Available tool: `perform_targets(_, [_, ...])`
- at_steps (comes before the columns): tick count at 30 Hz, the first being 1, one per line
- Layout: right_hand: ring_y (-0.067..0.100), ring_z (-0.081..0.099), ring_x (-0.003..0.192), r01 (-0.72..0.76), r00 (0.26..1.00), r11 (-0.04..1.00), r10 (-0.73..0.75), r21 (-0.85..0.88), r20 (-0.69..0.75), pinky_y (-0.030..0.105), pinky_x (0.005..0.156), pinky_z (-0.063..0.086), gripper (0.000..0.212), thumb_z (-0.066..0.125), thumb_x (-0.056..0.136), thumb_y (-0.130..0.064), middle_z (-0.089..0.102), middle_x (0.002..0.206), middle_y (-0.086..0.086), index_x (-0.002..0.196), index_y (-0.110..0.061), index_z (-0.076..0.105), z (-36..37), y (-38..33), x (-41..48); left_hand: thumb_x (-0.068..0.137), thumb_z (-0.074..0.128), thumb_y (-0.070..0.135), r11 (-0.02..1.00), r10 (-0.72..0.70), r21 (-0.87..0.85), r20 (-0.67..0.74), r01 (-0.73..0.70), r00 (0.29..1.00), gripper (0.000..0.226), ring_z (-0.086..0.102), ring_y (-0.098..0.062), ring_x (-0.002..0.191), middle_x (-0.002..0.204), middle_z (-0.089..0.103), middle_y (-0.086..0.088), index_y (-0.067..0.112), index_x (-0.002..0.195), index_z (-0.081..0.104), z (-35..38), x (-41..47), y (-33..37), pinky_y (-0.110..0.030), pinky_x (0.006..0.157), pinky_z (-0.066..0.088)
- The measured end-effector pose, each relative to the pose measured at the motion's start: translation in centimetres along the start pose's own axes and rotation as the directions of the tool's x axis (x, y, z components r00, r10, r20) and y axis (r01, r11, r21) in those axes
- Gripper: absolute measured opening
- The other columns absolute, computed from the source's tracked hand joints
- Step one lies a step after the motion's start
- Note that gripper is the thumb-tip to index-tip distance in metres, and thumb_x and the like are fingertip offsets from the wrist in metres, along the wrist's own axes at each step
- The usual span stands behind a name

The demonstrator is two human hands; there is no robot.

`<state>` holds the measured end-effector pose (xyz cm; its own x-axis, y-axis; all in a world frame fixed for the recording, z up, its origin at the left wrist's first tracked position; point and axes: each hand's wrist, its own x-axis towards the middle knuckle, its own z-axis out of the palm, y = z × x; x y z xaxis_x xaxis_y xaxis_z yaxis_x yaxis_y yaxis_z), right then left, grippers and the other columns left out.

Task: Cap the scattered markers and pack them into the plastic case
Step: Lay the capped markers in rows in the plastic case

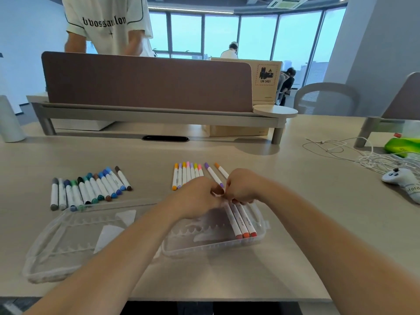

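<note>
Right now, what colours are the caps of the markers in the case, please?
The caps are brownish red, orange and red; head view.

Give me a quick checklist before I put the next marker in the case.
1. Case open: ok; the plastic case lies open.
2. Free slots: ok; only three markers sit at its right end.
3. Held marker capped: cannot tell; left hand and right hand cover most of the brown-tipped marker.
4. Loose markers capped: ok; the cool row and pastel row show coloured caps.

Bare forearms (127,246), left hand (195,198), right hand (244,189)
</note>
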<state>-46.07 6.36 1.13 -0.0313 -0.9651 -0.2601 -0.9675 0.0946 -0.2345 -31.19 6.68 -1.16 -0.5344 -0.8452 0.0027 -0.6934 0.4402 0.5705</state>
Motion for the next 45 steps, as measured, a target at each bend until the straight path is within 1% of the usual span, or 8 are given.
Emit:
perform_targets(8, [0.021, 0.061, 0.072, 0.003, 0.987, 0.999, 0.003, 0.039, -0.160, 0.032, 0.067, 0.050, 0.022, 0.069, 0.087, -0.029, 0.063, 0.077, 0.006, 0.081, -0.008, 0.064, 0.0, -1.2, 5.4, 0.094, 0.055, 0.018, 0.986, -0.102, -0.145, -0.170, 0.078, 0.980, 0.018, 0.067, -0.025, 0.078, 0.083, 0.071, -0.003, 0.016, 0.085, 0.070, -3.6, 2.2, -2.3, -0.043, 0.078, 0.056])
perform_targets(12, [0.020, 0.064, 0.080, -0.083, 0.978, 0.996, 0.084, 0.010, -0.191, 0.029, 0.070, 0.053, 0.015, 0.070, 0.087, -0.020, 0.064, 0.085, 0.006, 0.080, -0.010, 0.062, -0.5, -1.3, 7.1, 0.093, 0.053, 0.016, 0.983, -0.117, -0.161, -0.193, 0.086, 0.974, 0.021, 0.064, -0.018, 0.071, 0.086, 0.069, -0.003, 0.023, 0.078, 0.064, -4.3, 3.7, -3.2, -0.033, 0.060, 0.051])
perform_targets(19, [0.019, 0.055, 0.063, -0.028, 0.981, 0.987, 0.056, 0.156, -0.183, 0.029, 0.060, 0.042, 0.032, 0.062, 0.093, -0.027, 0.055, 0.066, 0.005, 0.067, -0.011, 0.056, -0.1, -2.1, 9.2, 0.093, 0.050, 0.016, 0.976, -0.179, -0.162, -0.204, 0.147, 0.962, 0.021, 0.069, -0.026, 0.074, 0.084, 0.070, -0.004, 0.023, 0.080, 0.065, -4.6, 5.6, -4.1, -0.042, 0.062, 0.060])
perform_targets(29, [0.020, 0.052, 0.051, -0.063, 0.995, 0.996, 0.059, -0.062, -0.075, 0.027, 0.049, 0.041, 0.026, 0.059, 0.085, -0.004, 0.057, 0.055, 0.006, 0.060, -0.010, 0.059, 0.1, -5.6, 9.9, 0.094, 0.052, 0.017, 0.962, -0.250, -0.165, -0.226, 0.216, 0.942, 0.022, 0.057, -0.014, 0.047, 0.074, 0.066, -0.011, 0.008, 0.083, 0.069, -4.6, 5.2, -5.2, -0.025, 0.047, 0.046])
perform_targets(39, [0.021, 0.057, 0.048, -0.065, 0.996, 0.992, 0.057, -0.104, -0.075, 0.029, 0.063, 0.053, 0.030, 0.060, 0.081, -0.014, 0.060, 0.052, 0.005, 0.051, -0.010, 0.067, -1.7, -5.5, 5.5, 0.089, 0.051, 0.016, 0.966, -0.240, -0.139, -0.194, 0.216, 0.951, 0.023, 0.057, -0.023, 0.068, 0.074, 0.064, -0.009, -0.001, 0.083, 0.065, -4.4, 1.8, -3.8, -0.019, 0.051, 0.037])
perform_targets(41, [0.019, 0.050, 0.045, -0.043, 0.999, 0.997, 0.043, -0.061, 0.003, 0.025, 0.056, 0.048, 0.033, 0.057, 0.083, -0.013, 0.058, 0.052, 0.005, 0.052, -0.010, 0.066, -2.0, -5.0, 3.2, 0.092, 0.053, 0.016, 0.975, -0.217, -0.088, -0.146, 0.205, 0.965, 0.024, 0.058, -0.032, 0.107, 0.106, 0.068, -0.016, 0.001, 0.074, 0.059, -3.7, 1.0, -2.8, -0.009, 0.070, 0.042])
perform_targets(43, [0.016, 0.043, 0.042, -0.036, 0.994, 0.999, 0.035, 0.010, 0.101, 0.022, 0.048, 0.038, 0.032, 0.053, 0.087, -0.013, 0.054, 0.054, 0.005, 0.057, -0.008, 0.063, -2.0, -4.4, 0.7, 0.095, 0.052, 0.021, 0.979, -0.197, 0.043, -0.087, 0.201, 0.977, 0.028, 0.033, -0.041, 0.135, 0.139, 0.045, -0.029, 0.013, 0.069, 0.053, -2.6, 0.5, -2.1, -0.031, 0.111, 0.031])
perform_targets(45, [0.014, 0.040, 0.040, -0.037, 0.988, 0.998, 0.028, 0.055, 0.150, 0.021, 0.044, 0.032, 0.031, 0.052, 0.088, -0.012, 0.052, 0.053, 0.005, 0.059, -0.006, 0.060, -1.6, -3.8, -1.3, 0.094, 0.051, 0.029, 0.972, -0.173, 0.141, -0.100, 0.186, 0.980, 0.023, 0.027, -0.041, 0.138, 0.150, 0.033, -0.028, 0.018, 0.074, 0.057, -1.6, 0.1, -1.4, -0.045, 0.117, 0.022])
